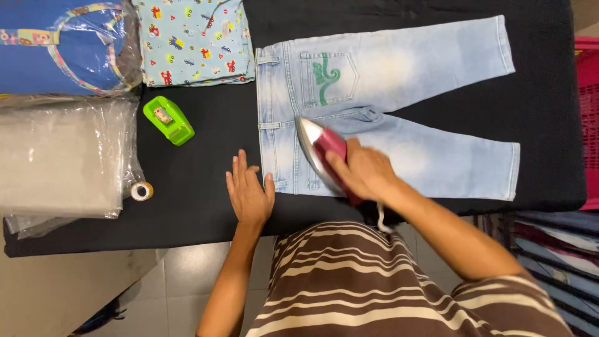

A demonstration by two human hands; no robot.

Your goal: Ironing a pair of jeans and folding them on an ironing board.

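Note:
A small pair of light blue jeans (405,68) lies flat, back side up, on a black padded board (206,181), with a green design on one back pocket. My right hand (365,171) grips the handle of a red and silver iron (318,146), which rests on the seat of the jeans near the waistband. My left hand (248,190) lies flat and open on the black board, its thumb touching the waistband edge of the jeans.
A green tape dispenser (168,120) and a small tape roll (141,190) sit on the board at left. Clear plastic bags (59,159), a blue packed garment (62,47) and a folded patterned shirt (193,40) lie beyond. A pink crate (588,93) stands at right.

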